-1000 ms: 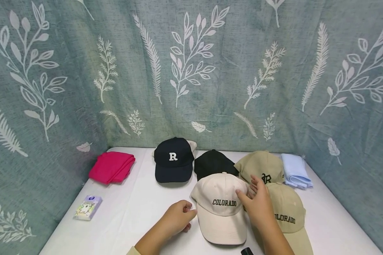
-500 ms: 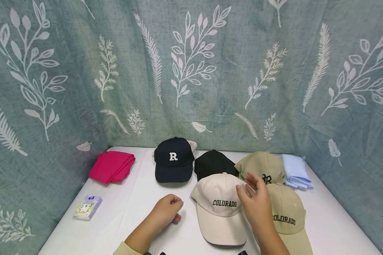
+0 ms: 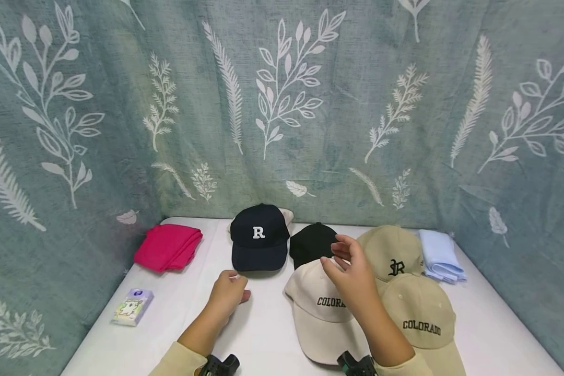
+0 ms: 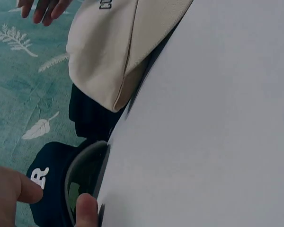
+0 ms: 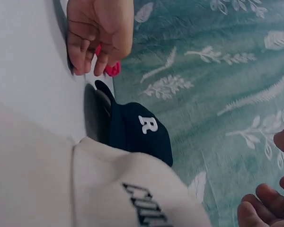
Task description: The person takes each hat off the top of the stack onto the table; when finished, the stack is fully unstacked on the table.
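A navy baseball cap (image 3: 259,230) with a white R faces forward at the back, on top of a cream one mostly hidden behind it. My left hand (image 3: 226,293) is just in front of its brim, holding nothing; in the left wrist view thumb and finger (image 4: 87,210) overlap the cap. Over the crown of a cream cap (image 3: 310,313) lettered COLORADO hovers my right hand (image 3: 350,266), its fingers loosely bent and nothing between them. In the right wrist view these fingers (image 5: 265,203) stand apart from the cream crown.
A black cap (image 3: 310,244) sits behind the cream one. To the right are a khaki cap (image 3: 387,248) with a black letter and another khaki cap (image 3: 418,308) lettered COLORADO. Folded blue cloth (image 3: 439,253), folded pink cloth (image 3: 166,248) and a small purple packet (image 3: 133,307) lie near the sides.
My left hand has moved from beside the cream cap leftward and back to the navy cap. My right hand has lifted from the cream cap's right side and shifted left and back over it.
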A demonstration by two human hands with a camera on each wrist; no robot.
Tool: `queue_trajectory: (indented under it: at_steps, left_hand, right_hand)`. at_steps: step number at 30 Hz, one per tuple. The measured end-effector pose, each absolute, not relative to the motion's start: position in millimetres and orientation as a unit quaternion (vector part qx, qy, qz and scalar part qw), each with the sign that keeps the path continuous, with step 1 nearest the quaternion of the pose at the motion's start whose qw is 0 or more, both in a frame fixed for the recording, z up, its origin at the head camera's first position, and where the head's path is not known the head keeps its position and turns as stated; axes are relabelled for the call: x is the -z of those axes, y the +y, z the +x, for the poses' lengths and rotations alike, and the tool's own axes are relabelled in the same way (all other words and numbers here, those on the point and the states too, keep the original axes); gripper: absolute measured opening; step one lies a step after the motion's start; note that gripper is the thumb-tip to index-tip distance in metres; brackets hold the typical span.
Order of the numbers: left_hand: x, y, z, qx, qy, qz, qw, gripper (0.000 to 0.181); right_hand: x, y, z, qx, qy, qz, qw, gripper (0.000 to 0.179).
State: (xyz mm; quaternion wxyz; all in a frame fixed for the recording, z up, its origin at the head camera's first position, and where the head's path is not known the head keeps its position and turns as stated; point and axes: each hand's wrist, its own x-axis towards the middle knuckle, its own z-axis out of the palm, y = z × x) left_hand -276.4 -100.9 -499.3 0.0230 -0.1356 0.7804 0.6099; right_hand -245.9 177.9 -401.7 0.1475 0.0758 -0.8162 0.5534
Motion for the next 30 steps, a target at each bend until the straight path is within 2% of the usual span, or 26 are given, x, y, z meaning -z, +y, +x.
queue_trajectory:
  at_steps: [6,18,30]
  left_hand:
    - [501.3,-105.6,-291.0,-0.615,0.774,-0.147,0.009,0.06]
    - [494.7,-109.9,-306.5,-0.611,0.779,-0.142,-0.008,0.064]
    - [498.1,-111.3,-314.8,-0.606,0.782,-0.149,-0.002,0.064]
  right_hand:
    - [393.2,162.8,-271.6,-0.511,-0.849,0.1,0.095,0.063]
    - [383.0,117.8,-311.0,-0.38,-0.919,0.099,0.031,0.077]
    - [383.6,92.4,-340.8,-0.412,-0.907,0.086,-0.005,0.071]
